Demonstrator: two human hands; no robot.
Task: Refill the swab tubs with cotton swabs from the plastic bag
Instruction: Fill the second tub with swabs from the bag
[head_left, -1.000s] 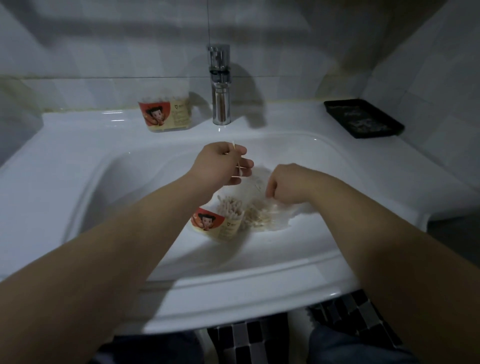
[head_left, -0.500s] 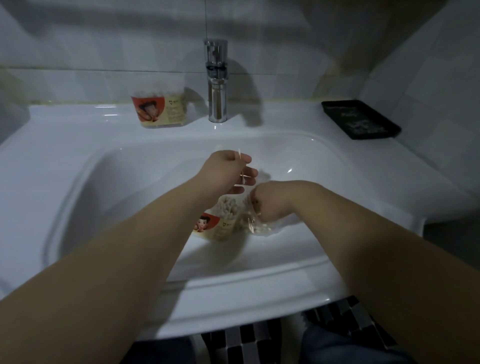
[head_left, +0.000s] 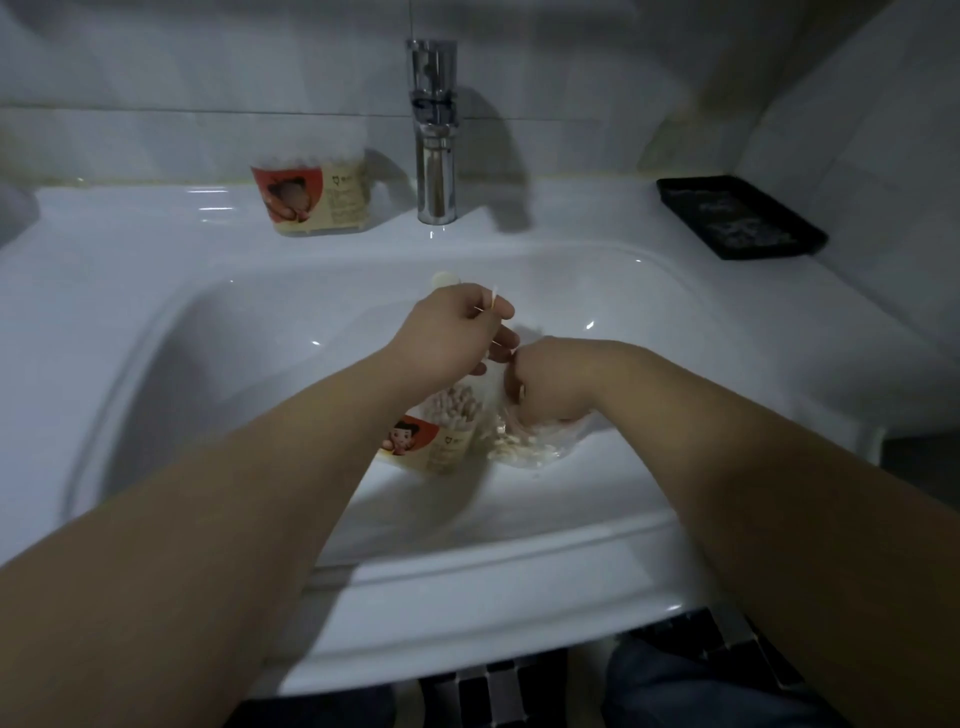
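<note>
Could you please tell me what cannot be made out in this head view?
Head view:
- right hand: grip hidden by its own back, inside the plastic bag.
- near swab tub: partly covered by the left forearm.
- far swab tub: contents blurred, dim.
- black tray: contents too dark.

Only one camera here, worn on the person's head: a wide-angle view tipped forward and down over the white sink (head_left: 130, 249). It sits close, both forearms (head_left: 234, 493) running in from the bottom corners, left hand (head_left: 457, 338) and right hand (head_left: 553, 384) meeting near mid-frame, the faucet (head_left: 434, 156) and tiled wall (head_left: 208, 78) closing the top.
</note>
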